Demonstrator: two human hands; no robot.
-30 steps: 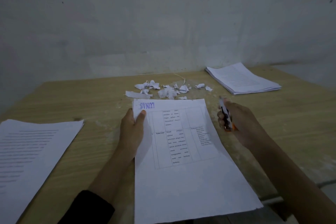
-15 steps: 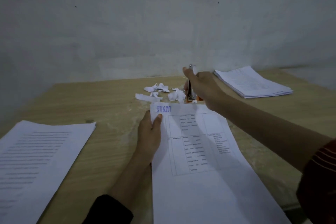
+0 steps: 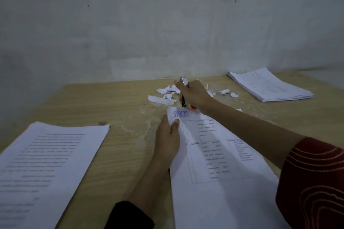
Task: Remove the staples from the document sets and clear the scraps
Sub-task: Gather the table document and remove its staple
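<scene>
A printed document set (image 3: 214, 154) with a table and a blue stamp lies in front of me on the wooden table (image 3: 121, 109). My left hand (image 3: 168, 135) pinches its left edge near the far corner, thumb on top. My right hand (image 3: 193, 94) grips a silver and orange stapler-type tool (image 3: 184, 95), held upright with its lower end at the sheet's far edge by the stamp. Torn paper scraps (image 3: 163, 96) lie scattered just beyond the sheet, partly hidden behind my right hand.
A stack of printed sheets (image 3: 46, 169) lies at the near left. Another thicker stack (image 3: 268, 85) sits at the far right by the wall. A grey wall closes off the table's far edge.
My right hand carried the tool from the right side of the sheet forward and left to the sheet's far edge. My left hand kept its pinch on the sheet.
</scene>
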